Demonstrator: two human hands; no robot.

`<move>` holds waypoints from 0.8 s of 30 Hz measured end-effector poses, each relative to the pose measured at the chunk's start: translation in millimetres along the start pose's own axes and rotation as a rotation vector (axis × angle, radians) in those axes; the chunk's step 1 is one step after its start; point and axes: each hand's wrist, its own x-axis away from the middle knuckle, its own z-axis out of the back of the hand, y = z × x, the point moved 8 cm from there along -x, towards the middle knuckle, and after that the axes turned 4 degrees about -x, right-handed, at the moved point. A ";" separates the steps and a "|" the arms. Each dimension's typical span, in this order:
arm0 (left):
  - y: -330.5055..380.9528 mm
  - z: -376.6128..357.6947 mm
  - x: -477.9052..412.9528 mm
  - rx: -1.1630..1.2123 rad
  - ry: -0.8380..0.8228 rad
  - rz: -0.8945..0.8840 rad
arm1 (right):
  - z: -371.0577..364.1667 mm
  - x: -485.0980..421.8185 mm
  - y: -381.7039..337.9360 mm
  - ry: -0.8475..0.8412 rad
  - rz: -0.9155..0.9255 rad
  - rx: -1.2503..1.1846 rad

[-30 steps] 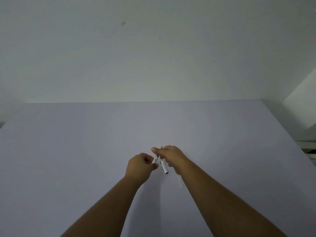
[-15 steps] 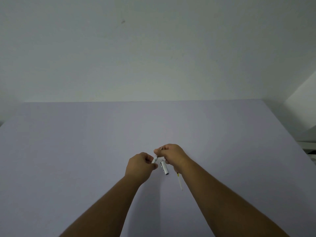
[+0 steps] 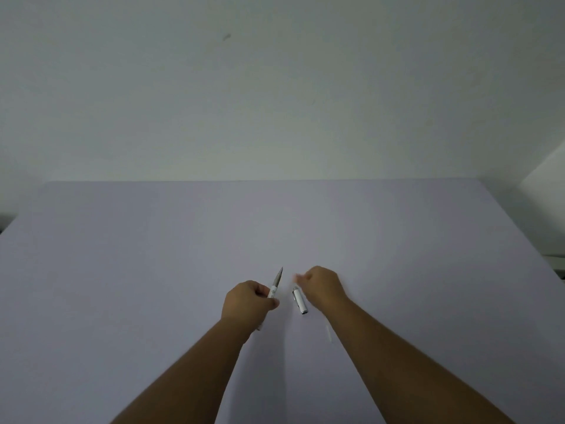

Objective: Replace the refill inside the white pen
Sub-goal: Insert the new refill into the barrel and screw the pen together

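Note:
My left hand [image 3: 249, 302] is closed around the white pen [image 3: 275, 286], whose grey pointed tip sticks up and away from the fist. To the right of it, the white pen cap [image 3: 299, 304] lies on the lilac table [image 3: 153, 270]. My right hand [image 3: 321, 286] hovers just right of the cap, blurred, fingers curled, with nothing visible in it. A thin pale refill [image 3: 329, 334] lies on the table beside my right forearm.
A plain white wall rises behind the table's far edge. A white ledge [image 3: 544, 175] shows at the right, past the table's right edge.
My hands have parted. The right hand has let go of the pen's tip and moved right; the left hand keeps the pen, whose tip now shows.

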 end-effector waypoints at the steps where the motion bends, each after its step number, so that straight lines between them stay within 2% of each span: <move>1: -3.2 -0.6 0.1 0.021 0.001 0.015 | -8.2 0.1 2.9 -0.005 0.024 0.116; 5: -10.3 -6.5 1.8 0.069 -0.015 0.043 | -30.4 0.5 11.1 0.049 0.073 0.270; 11: -14.7 -9.7 3.1 0.098 -0.043 0.051 | -31.8 -2.6 18.7 0.089 0.060 0.207; 14: -16.9 -9.4 4.3 0.090 -0.047 0.056 | -23.2 -4.8 14.3 0.048 0.024 -0.041; 18: -16.2 -10.2 3.9 0.058 -0.050 0.063 | -8.8 -5.6 3.2 0.017 -0.096 -0.707; 21: -12.6 -12.2 4.4 0.035 -0.056 0.048 | -2.0 -5.1 -8.3 -0.027 -0.098 -0.854; 24: -8.6 -13.3 5.0 0.031 -0.054 0.036 | 0.7 -2.5 -14.8 -0.055 -0.072 -0.827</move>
